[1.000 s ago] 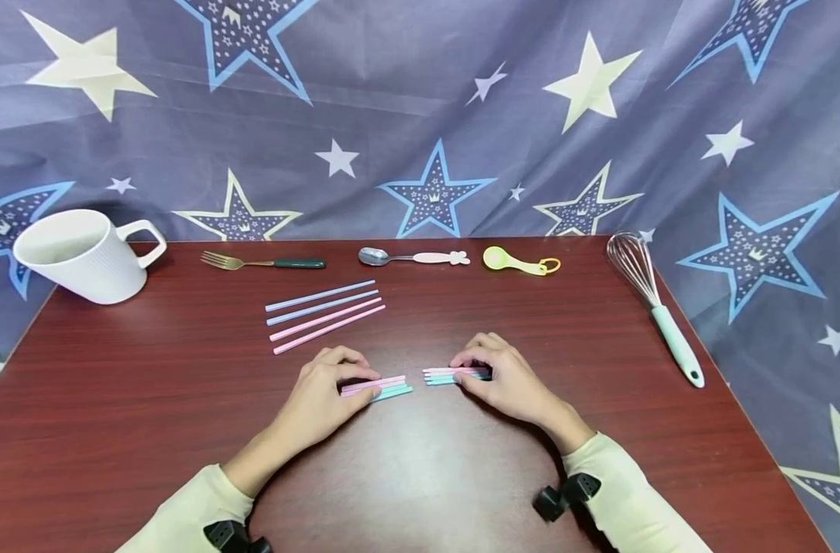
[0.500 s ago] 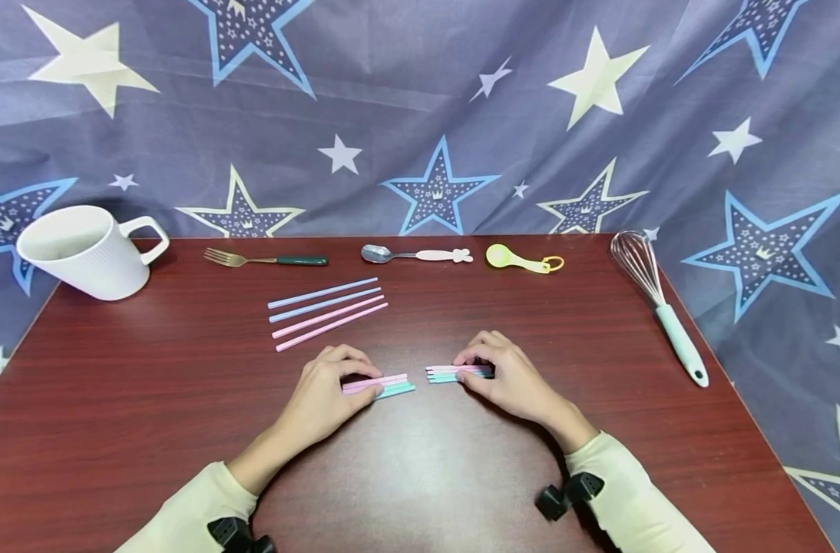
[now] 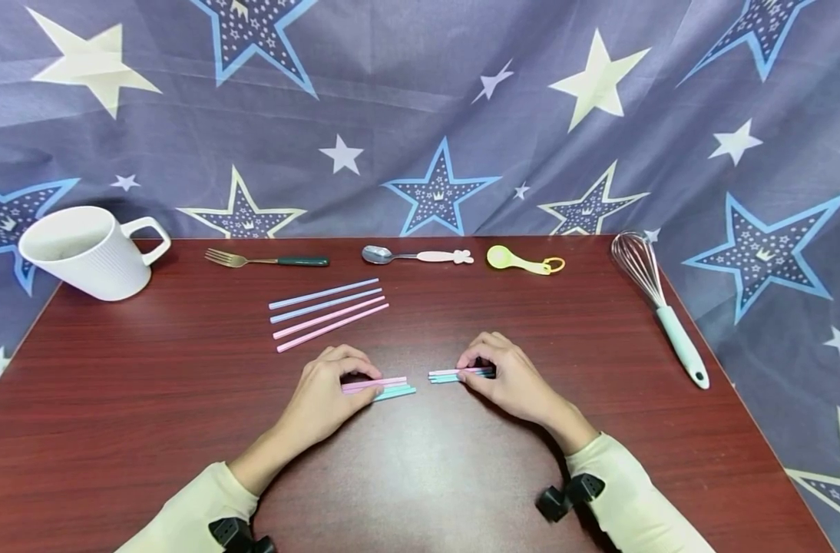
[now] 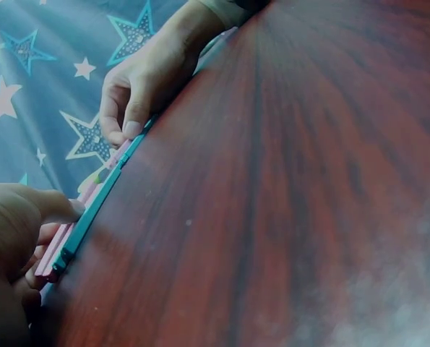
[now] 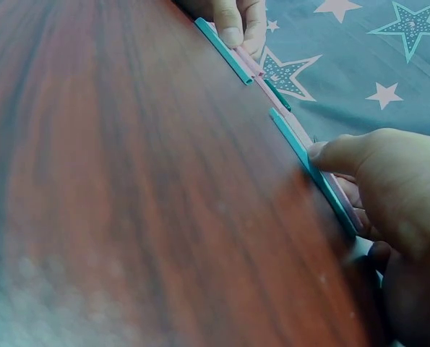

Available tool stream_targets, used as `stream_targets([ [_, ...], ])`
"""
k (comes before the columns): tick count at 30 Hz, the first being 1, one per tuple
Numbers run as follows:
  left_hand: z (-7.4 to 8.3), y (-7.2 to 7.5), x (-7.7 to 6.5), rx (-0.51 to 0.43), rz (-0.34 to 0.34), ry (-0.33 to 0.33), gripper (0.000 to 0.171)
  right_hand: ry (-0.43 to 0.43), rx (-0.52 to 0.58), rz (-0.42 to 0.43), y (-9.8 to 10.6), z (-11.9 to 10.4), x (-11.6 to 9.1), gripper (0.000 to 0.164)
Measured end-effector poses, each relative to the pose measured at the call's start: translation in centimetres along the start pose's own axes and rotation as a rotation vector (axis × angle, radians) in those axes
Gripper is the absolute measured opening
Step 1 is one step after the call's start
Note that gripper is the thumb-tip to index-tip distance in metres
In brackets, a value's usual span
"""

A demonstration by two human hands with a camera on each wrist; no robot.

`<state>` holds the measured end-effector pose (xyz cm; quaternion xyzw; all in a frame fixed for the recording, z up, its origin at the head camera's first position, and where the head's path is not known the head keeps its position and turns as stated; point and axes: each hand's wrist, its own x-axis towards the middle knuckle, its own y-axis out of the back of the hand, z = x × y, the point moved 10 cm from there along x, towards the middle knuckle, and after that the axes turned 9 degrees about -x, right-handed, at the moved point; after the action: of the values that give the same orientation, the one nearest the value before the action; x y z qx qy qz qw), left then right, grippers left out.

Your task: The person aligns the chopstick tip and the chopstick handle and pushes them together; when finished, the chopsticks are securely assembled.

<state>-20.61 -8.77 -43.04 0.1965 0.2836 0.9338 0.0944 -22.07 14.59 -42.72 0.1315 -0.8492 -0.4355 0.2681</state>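
barely a shift, but the right straw bundle looks tighter! right hand pinches it, left hand pinches the left straw bundle, both on the table; a slackened pinch could roll either apart; left wrist view catches teal outer ends, hidden from the head view

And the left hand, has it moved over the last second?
No: in the head view, the left hand shows no visible shift against the fork.
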Motion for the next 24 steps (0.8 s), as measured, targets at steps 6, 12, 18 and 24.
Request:
stream_targets([
  [6,-0.02,0.01,-0.05,-0.003,0.008,-0.004,0.015,0.008,-0.003,-0.005,-0.09,-0.07,0.0,0.012],
  [12,-0.06,0.02,-0.11,-0.001,0.016,-0.004,0.01,0.012,-0.012,-0.005,-0.02,-0.23,-0.03,0.011],
  [18,0.02,0.17,-0.05,-0.003,0.026,-0.014,0.008,0.026,0.005,0.009,0.05,-0.15,0.0,0.009],
  [24,0.22,0.45,0.02,-0.007,0.035,-0.039,0.008,-0.011,0.092,0.04,0.57,0.19,-0.1,0.005],
])
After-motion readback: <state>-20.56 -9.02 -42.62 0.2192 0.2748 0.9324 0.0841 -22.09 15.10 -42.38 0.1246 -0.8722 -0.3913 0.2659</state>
